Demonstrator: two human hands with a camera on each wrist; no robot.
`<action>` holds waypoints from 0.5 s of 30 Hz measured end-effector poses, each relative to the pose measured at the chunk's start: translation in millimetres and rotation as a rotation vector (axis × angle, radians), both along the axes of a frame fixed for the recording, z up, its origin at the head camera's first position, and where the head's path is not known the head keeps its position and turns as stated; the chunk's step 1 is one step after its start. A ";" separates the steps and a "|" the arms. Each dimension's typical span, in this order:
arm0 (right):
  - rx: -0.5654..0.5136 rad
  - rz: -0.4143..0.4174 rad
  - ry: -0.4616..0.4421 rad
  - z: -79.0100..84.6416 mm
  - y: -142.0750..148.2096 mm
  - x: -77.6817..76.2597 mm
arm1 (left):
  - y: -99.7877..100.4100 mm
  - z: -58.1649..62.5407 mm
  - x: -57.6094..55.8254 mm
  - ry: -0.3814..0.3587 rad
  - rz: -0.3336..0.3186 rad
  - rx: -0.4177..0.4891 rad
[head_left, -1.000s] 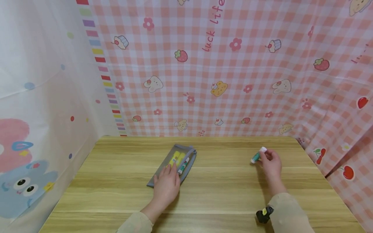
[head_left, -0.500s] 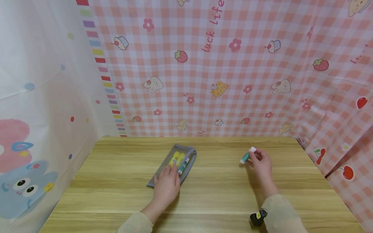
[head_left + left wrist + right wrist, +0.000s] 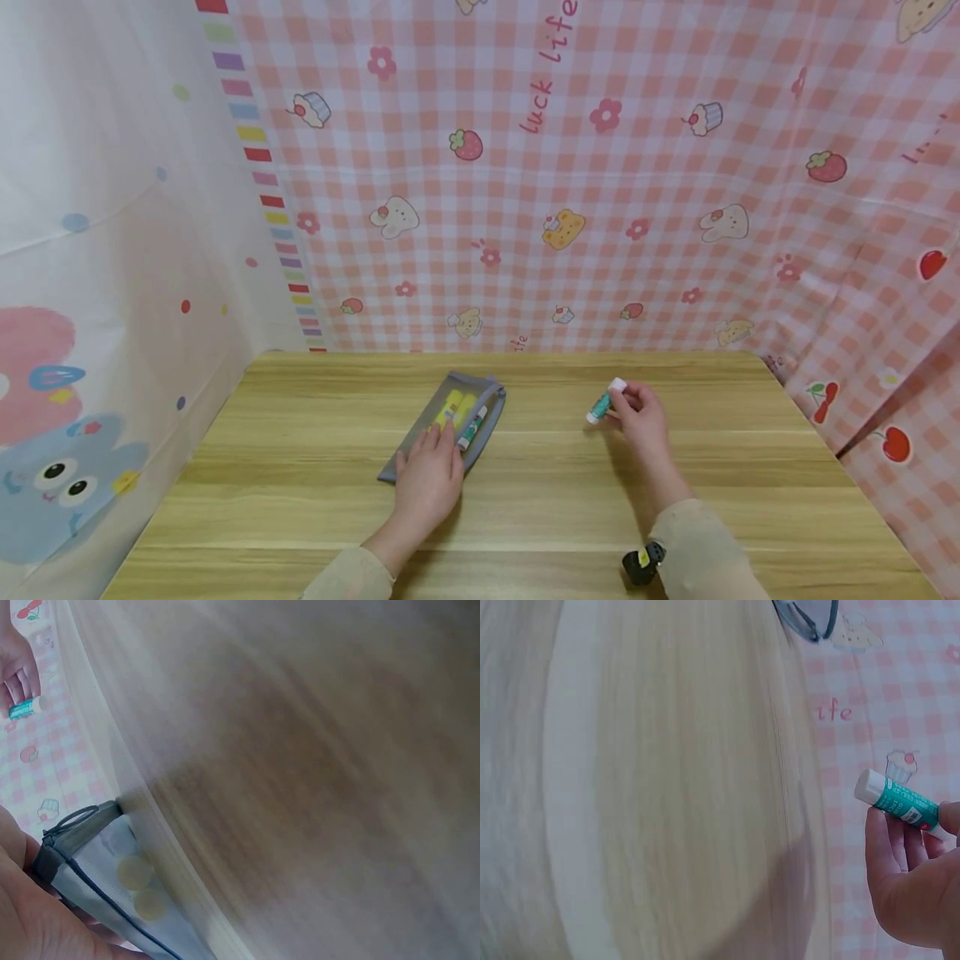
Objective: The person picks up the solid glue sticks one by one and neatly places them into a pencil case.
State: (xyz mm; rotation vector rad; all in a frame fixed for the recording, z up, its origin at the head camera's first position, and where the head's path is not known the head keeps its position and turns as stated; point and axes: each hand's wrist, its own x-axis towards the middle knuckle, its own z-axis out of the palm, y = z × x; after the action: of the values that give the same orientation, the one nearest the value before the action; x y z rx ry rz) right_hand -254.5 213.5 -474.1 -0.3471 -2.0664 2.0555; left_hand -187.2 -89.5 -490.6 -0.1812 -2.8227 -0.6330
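Note:
My left hand [image 3: 430,479] rests with extended fingers on a grey mesh zip pouch [image 3: 468,385], lying slanted left of the table's middle. Through the mesh show yellow items [image 3: 455,408], and along its right side a glue stick [image 3: 472,429]. To the right, my right hand [image 3: 643,421] pinches another glue stick [image 3: 604,402], green with white ends, tilted above the table. The right wrist view has this glue stick [image 3: 907,802] between thumb and fingers. Two pale round ends [image 3: 135,873] are visible through the pouch in the left wrist view.
Both arms reach over a wood-grain table [image 3: 547,508]. A pink checked cloth [image 3: 517,183] hangs behind its far edge, and a white printed cloth [image 3: 135,250] hangs at the left. A black device [image 3: 643,562] is on the right wrist.
My right hand has moved steadily left with the glue stick, toward the pouch. My left hand and the pouch have stayed in place.

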 end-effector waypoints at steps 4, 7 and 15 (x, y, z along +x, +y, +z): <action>-0.008 0.024 -0.016 -0.5 -10.2 0.5 | 0.1 -0.3 -0.1 -0.002 0.004 0.006; -0.018 0.038 -0.019 -1.1 -18.1 1.7 | 0.2 -0.6 -0.3 -0.001 0.005 0.006; -0.029 0.063 -0.028 -3.7 -39.2 4.6 | -0.2 -0.8 0.3 0.006 0.003 -0.002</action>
State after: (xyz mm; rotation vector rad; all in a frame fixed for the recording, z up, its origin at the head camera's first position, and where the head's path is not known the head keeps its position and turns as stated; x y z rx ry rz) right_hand -249.9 174.2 -477.8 -0.3208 -2.0916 2.1301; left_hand -186.9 -89.7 -491.3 -0.1784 -2.8171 -0.6278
